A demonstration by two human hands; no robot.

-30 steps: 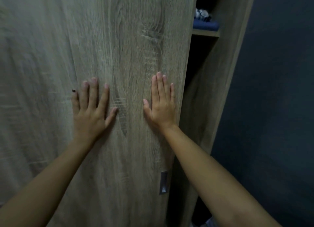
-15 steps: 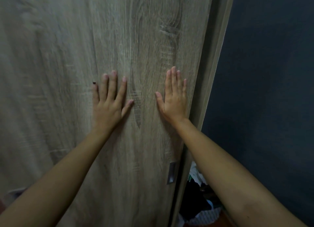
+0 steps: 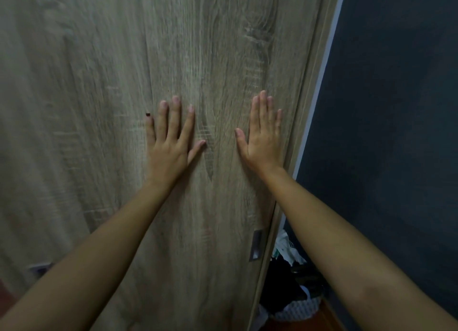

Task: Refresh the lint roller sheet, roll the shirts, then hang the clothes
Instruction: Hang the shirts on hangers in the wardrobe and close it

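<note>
With both palms flat on the sliding wardrobe door (image 3: 198, 58), fingers spread, left hand (image 3: 171, 142) mid-panel, right hand (image 3: 262, 137) near its right edge: likely closing up, hanging apparently done. No lint roller or shirts visible; clothes basket (image 3: 297, 308) below, lower right.

Clothes (image 3: 288, 253): white and dark garments heaped in a basket (image 3: 301, 308) on the floor, low, right of my right grip (image 3: 264, 138).
</note>
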